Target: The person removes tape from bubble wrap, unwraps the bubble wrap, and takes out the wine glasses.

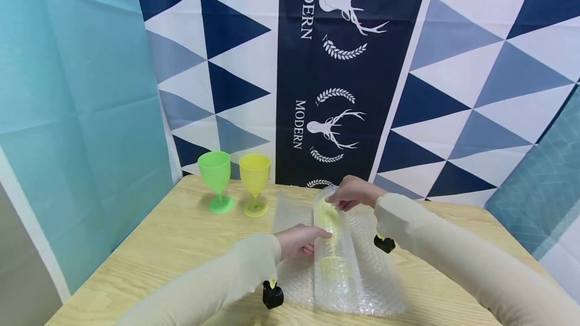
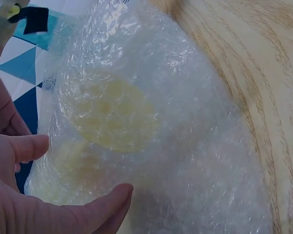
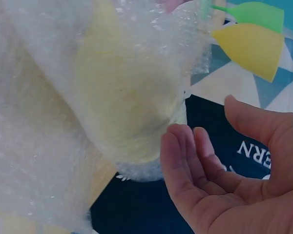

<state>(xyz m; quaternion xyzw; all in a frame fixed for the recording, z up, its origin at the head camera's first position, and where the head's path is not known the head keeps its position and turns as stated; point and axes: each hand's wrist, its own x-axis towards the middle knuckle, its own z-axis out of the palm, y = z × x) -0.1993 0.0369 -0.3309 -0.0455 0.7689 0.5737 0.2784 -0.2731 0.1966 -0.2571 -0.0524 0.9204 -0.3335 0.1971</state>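
Observation:
A yellow goblet lies inside bubble wrap on the wooden table, its shape blurred by the layers. The wrap forms a roll down the middle, with flat sheet on both sides. My left hand touches the roll's left side; in the left wrist view its thumb lies on the wrap near the goblet's round yellow base. At the far end, by the goblet's bowl, is my right hand. In the right wrist view its fingertips meet the wrap's edge, with the thumb held apart.
A green goblet and another yellow goblet stand upright at the back left of the table. Patterned cloth hangs behind the table's far edge. A black wrist camera is strapped below the left sleeve.

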